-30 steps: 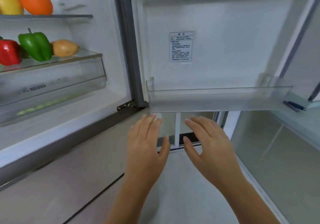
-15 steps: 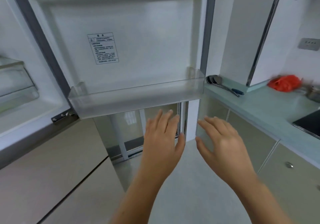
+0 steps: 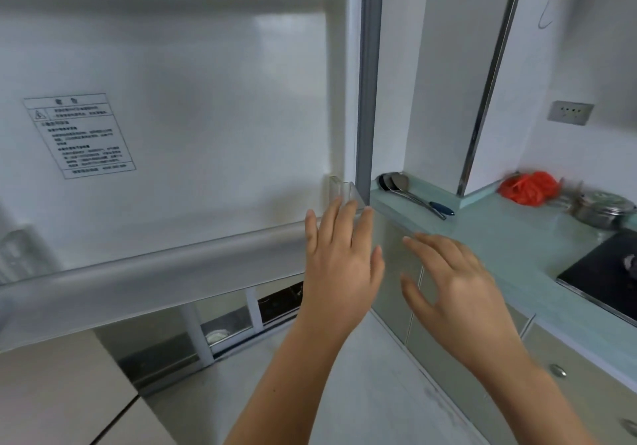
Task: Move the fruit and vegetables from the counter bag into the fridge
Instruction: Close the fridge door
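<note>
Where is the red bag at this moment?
In the head view, the red bag lies on the pale green counter at the far right, against the wall, just left of the steel pot and right of the ladles.

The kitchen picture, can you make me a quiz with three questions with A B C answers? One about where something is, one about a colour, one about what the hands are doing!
1. Where do the spoons lie?
A. on the counter beside the fridge door
B. in the door shelf
C. on the floor

2. What colour is the bag on the counter?
A. blue
B. red-orange
C. green

3. What are the two hands doing?
A. holding a pepper
B. gripping a spoon
C. open and holding nothing

Answers:
1. A, they rest on the pale green counter just right of the fridge door.
2. B, the crumpled bag by the metal pot is red-orange.
3. C, the left hand and the right hand both show spread fingers and carry nothing.
</note>
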Tool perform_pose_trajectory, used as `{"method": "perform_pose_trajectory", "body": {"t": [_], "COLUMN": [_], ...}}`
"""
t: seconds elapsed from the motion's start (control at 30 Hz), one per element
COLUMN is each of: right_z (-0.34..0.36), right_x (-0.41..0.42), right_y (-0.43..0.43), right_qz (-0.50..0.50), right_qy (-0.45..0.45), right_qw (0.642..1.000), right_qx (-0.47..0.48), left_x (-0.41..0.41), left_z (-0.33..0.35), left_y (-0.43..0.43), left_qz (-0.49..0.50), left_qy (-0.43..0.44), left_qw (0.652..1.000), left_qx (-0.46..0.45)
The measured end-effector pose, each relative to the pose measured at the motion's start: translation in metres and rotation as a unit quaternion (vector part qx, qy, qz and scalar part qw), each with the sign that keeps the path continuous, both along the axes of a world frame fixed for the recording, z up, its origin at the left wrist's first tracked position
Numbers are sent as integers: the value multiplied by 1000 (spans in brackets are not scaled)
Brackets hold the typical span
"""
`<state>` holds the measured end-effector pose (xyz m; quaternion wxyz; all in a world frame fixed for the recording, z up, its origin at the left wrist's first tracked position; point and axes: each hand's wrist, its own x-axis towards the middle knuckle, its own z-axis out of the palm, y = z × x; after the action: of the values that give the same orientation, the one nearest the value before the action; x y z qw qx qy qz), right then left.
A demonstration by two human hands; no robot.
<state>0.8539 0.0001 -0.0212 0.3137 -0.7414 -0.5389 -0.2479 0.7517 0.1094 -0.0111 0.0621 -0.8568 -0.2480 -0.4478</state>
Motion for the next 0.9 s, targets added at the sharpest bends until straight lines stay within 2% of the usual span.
{"method": "perform_pose_trajectory", "body": {"t": [0.27,0.57,0.9], "right_z": [-5,5,9], "right_x": [3,-11,-52], "right_y": [7,-25,-88], "right_qz": [42,94,202], "right_qy": [1,-4,-1], "right_qw": [999,996,979], "right_qx": [-5,9,7], "left_x": [-3,-38,-97], "left_z": [0,-3,3], "left_y": [-8,-58,-141], "left_qz": [14,51,181], "left_qy": [-7,-2,32], "left_qw": [1000,999,983], "left_qx": [2,0,-6]}}
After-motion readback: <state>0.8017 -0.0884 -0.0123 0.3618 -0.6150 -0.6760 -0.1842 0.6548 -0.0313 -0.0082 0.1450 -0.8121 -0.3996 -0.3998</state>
